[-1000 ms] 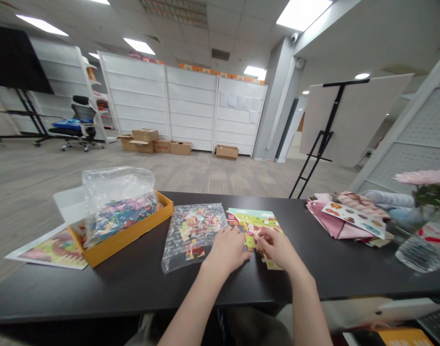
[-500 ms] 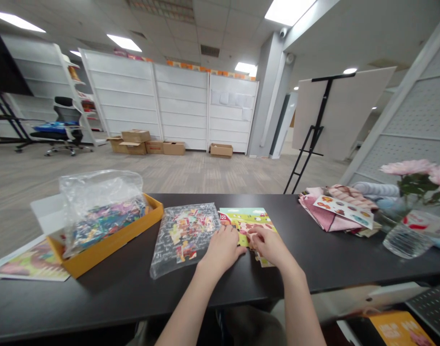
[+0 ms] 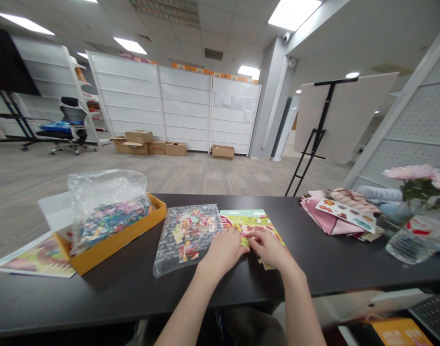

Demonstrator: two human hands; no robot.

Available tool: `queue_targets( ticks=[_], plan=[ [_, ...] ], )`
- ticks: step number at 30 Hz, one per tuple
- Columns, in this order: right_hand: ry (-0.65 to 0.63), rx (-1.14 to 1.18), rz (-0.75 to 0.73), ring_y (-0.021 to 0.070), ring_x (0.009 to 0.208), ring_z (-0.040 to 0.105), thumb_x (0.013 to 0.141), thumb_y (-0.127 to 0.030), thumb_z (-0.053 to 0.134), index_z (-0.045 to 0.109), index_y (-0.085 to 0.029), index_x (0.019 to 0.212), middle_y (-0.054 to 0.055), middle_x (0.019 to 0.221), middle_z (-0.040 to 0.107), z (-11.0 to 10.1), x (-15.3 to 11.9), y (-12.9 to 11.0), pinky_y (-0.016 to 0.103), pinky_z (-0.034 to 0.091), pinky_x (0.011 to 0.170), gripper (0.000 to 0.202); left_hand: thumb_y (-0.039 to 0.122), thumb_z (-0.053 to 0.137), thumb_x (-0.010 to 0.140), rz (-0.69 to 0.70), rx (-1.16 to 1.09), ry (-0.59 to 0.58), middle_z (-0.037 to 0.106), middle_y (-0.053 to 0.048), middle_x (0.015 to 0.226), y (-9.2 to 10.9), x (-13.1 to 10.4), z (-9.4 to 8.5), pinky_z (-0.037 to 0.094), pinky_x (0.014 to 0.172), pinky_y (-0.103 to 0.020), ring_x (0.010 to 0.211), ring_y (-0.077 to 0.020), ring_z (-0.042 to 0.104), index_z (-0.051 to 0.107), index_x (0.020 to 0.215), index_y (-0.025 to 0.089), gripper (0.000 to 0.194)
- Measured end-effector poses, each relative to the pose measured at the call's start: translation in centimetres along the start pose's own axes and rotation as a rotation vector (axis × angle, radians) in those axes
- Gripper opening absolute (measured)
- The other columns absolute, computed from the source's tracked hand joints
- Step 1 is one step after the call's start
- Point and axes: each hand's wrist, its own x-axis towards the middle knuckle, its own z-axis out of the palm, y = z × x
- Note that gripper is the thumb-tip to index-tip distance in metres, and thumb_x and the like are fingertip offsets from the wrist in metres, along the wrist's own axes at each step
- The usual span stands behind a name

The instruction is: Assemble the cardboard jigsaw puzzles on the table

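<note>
A partly assembled picture puzzle with a cow and green field lies on the black table. My left hand rests over its left edge, fingers bent and thumb apart, with nothing visible in it. My right hand is on the puzzle's lower part, fingers curled and pressed down; what its fingertips hold, if anything, is hidden. Beside my left hand, a clear plastic bag lies flat with loose puzzle pieces on it.
At the left, an orange box holds a plastic bag of pieces, beside a picture sheet. Pink cloths, a sticker sheet and a clear vase with flowers stand at the right. The black table's front edge is near.
My right fingers have shifted slightly on the puzzle toward my left hand. The whole view has moved a little.
</note>
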Motion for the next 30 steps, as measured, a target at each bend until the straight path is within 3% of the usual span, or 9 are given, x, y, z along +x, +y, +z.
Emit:
queue_targets(
  ticks=[4,8,13,16,21,24,26,30],
  plan=[
    [0.024,-0.014,-0.051,0.0233,0.094,0.063,0.093,-0.037,0.052,0.074,-0.021,0.088,0.008,0.094,0.072,0.0,0.3,0.4,0.034,0.048,0.085,0.028,0.040,0.063,0.093,-0.003,-0.054,-0.009,0.068,-0.013,0.112,-0.2,-0.1,-0.3,0.048,0.091,-0.037,0.108,-0.0288,0.063,0.065,0.101,0.015,0.026],
    [0.014,-0.013,-0.049,0.0210,0.081,0.060,0.092,-0.041,0.051,0.064,-0.020,0.074,0.005,0.081,0.067,0.2,0.4,0.8,0.033,0.047,0.078,0.030,0.036,0.066,0.092,-0.007,-0.088,-0.007,0.068,-0.011,0.112,-0.4,-0.2,-0.2,0.048,0.088,-0.035,0.104,-0.0265,0.065,0.062,0.104,0.016,0.023],
    [-0.051,0.247,-0.026,0.0161,0.068,0.058,0.091,-0.046,0.051,0.059,-0.020,0.074,0.002,0.076,0.064,-0.4,0.0,0.4,0.028,0.047,0.067,0.032,0.026,0.065,0.090,0.025,-0.148,0.054,0.070,-0.007,0.107,-1.4,-0.4,-0.8,0.049,0.087,-0.033,0.100,-0.0242,0.067,0.063,0.099,0.019,0.011],
    [-0.055,0.398,-0.041,0.0159,0.070,0.057,0.088,-0.051,0.057,0.060,-0.019,0.077,0.002,0.076,0.063,-1.2,-0.3,-0.4,0.027,0.047,0.066,0.034,0.021,0.069,0.084,0.051,-0.146,0.065,0.069,-0.007,0.116,-3.2,-1.2,-2.3,0.047,0.094,-0.033,0.112,-0.0247,0.063,0.064,0.104,0.021,0.021],
    [-0.107,0.616,0.022,0.0109,0.054,0.048,0.084,-0.051,0.063,0.062,-0.019,0.094,-0.001,0.072,0.060,-2.0,-0.7,-2.3,0.024,0.038,0.052,0.034,0.019,0.078,0.069,-0.222,0.044,-0.013,0.068,-0.012,0.119,-6.9,-3.8,-5.3,0.047,0.094,-0.037,0.116,-0.0305,0.062,0.066,0.109,0.019,0.042],
    [-0.189,0.680,-0.042,0.0108,0.059,0.051,0.085,-0.047,0.065,0.064,-0.019,0.088,-0.001,0.075,0.059,-2.0,-1.0,-4.0,0.024,0.041,0.055,0.028,0.017,0.067,0.075,-0.350,0.065,-0.065,0.073,-0.008,0.106,-8.2,-4.9,-6.5,0.048,0.079,-0.033,0.100,-0.0268,0.068,0.067,0.102,0.022,0.027],
    [-0.258,0.692,-0.076,0.0120,0.065,0.054,0.086,-0.045,0.066,0.067,-0.019,0.086,0.000,0.076,0.061,-1.6,-1.1,-5.4,0.024,0.043,0.060,0.026,0.018,0.058,0.083,-0.401,0.042,0.010,0.075,-0.005,0.098,-8.3,-5.2,-7.1,0.046,0.072,-0.031,0.092,-0.0244,0.070,0.067,0.097,0.024,0.018],
    [-0.423,0.777,-0.108,0.0127,0.069,0.057,0.087,-0.041,0.067,0.071,-0.019,0.097,0.001,0.083,0.067,0.1,-1.2,-8.3,0.026,0.046,0.065,0.025,0.025,0.054,0.088,-0.447,-0.095,0.301,0.076,-0.001,0.092,-7.8,-4.8,-7.8,0.045,0.071,-0.030,0.090,-0.0218,0.070,0.068,0.099,0.026,0.019]
  ],
)
